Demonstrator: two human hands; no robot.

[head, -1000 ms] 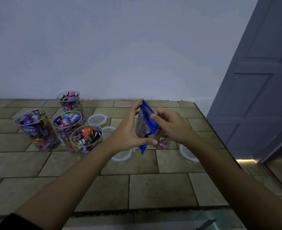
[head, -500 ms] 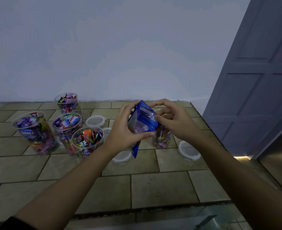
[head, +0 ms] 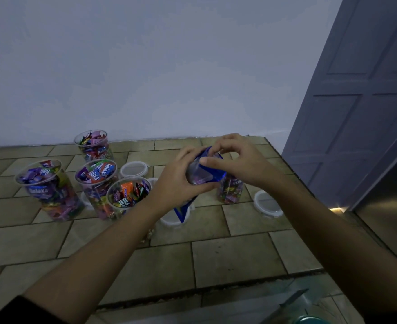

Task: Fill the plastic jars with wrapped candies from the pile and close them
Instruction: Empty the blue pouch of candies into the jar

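Both hands hold a blue candy bag (head: 203,175) above the tiled counter. My left hand (head: 177,183) grips its left side and my right hand (head: 236,163) pinches its top edge. Behind and below the bag stands a clear jar (head: 230,190) partly filled with wrapped candies, its mouth hidden by the bag and hand. Several open jars full of candies stand at the left: one (head: 49,190) far left, one (head: 94,146) at the back, one (head: 98,183) in the middle and one (head: 128,195) nearest my left wrist.
White lids lie loose on the counter (head: 235,260): one (head: 133,169) behind the jars, one (head: 267,204) at the right, one (head: 173,219) under the bag's corner. A wall runs behind, a grey door (head: 356,113) stands right, and the counter's front edge is near.
The bag has been tipped over and lowered closer to the partly filled jar. My right hand moved from its side up onto its top edge. The view has drifted slightly.
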